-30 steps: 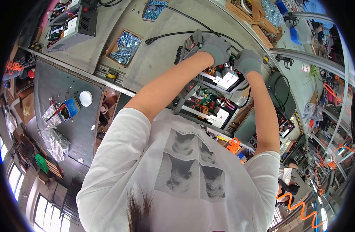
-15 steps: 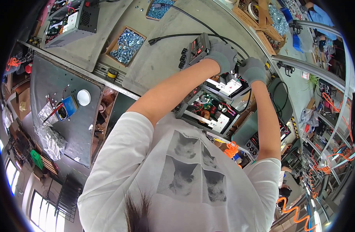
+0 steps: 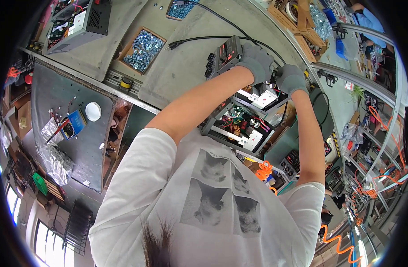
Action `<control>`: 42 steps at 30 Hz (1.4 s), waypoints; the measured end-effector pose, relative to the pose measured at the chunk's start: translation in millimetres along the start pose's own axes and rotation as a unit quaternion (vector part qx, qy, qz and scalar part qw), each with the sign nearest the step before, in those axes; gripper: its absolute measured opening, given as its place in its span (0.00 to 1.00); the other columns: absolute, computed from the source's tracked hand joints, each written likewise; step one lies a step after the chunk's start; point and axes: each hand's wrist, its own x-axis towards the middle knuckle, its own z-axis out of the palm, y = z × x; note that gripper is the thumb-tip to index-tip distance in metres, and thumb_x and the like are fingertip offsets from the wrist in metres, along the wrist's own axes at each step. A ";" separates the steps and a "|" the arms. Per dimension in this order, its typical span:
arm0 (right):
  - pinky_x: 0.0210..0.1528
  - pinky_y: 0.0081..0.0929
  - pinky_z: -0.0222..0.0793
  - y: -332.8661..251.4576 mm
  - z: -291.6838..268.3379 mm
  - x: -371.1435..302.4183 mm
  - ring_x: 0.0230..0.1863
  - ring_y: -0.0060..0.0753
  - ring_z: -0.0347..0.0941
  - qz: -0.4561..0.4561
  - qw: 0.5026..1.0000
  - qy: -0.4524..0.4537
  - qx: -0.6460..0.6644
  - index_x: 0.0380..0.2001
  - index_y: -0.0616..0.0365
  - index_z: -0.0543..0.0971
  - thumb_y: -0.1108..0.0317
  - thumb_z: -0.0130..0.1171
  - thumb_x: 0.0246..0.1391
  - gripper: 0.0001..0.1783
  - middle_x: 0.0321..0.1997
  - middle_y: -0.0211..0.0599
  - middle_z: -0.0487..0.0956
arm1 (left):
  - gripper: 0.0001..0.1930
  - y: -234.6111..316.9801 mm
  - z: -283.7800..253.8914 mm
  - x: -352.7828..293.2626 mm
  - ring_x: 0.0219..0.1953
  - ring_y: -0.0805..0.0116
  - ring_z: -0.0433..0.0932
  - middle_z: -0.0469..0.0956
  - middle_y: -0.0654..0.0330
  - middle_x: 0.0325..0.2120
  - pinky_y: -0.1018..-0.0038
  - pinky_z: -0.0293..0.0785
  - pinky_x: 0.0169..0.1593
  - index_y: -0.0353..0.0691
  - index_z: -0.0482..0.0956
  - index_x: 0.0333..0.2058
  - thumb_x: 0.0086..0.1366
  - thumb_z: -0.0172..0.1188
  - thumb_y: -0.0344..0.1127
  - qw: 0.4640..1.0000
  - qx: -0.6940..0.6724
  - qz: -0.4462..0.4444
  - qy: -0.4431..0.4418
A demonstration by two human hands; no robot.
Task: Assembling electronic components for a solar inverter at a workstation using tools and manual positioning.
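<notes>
Both my hands wear grey gloves and work at an open electronics unit (image 3: pixel 239 127) with circuit boards, coils and coloured wires showing. My left hand (image 3: pixel 256 62) is closed on a black front panel (image 3: pixel 224 58) with red displays and knobs, held at the unit's far end. My right hand (image 3: pixel 290 80) is beside it, fingers curled on the unit's upper edge near white boards (image 3: pixel 264 99). What its fingertips pinch is hidden.
A wooden tray of silver screws (image 3: pixel 144 49) and a black power cable (image 3: pixel 199 38) lie on the grey bench. A dark side table (image 3: pixel 75 147) holds a white lid, blue box and plastic bags. An orange coiled hose (image 3: pixel 266 171) and a grey-green cabinet (image 3: pixel 297 147) sit near me.
Both hands stay at the unit's far end. The black front panel now shows fully to the left of my left glove, turned outward.
</notes>
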 end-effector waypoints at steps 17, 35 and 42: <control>0.40 0.43 0.74 5.8 22.7 -21.7 0.40 0.44 0.76 -0.045 0.980 0.190 0.028 0.26 0.49 0.84 0.60 0.57 0.48 0.09 0.27 0.41 0.80 | 0.12 -0.1 1.6 -3.3 0.42 0.59 0.76 0.80 0.61 0.36 0.52 0.61 0.49 0.52 0.82 0.36 0.60 0.52 0.46 0.999 0.011 0.010 0.036; 0.43 0.40 0.75 6.5 23.0 -13.1 0.41 0.44 0.78 -0.040 0.985 0.166 0.024 0.27 0.47 0.85 0.58 0.57 0.48 0.10 0.30 0.38 0.82 | 0.14 0.9 -1.0 -4.2 0.45 0.60 0.75 0.80 0.62 0.38 0.51 0.61 0.50 0.53 0.82 0.39 0.62 0.51 0.47 0.999 0.031 0.016 0.012; 0.46 0.39 0.75 5.4 16.6 2.2 0.41 0.45 0.80 0.031 0.994 0.062 0.081 0.35 0.44 0.86 0.58 0.57 0.48 0.13 0.37 0.35 0.84 | 0.15 0.1 -6.2 0.4 0.46 0.59 0.76 0.80 0.61 0.39 0.50 0.64 0.50 0.52 0.81 0.41 0.62 0.50 0.47 0.998 0.045 0.035 -0.011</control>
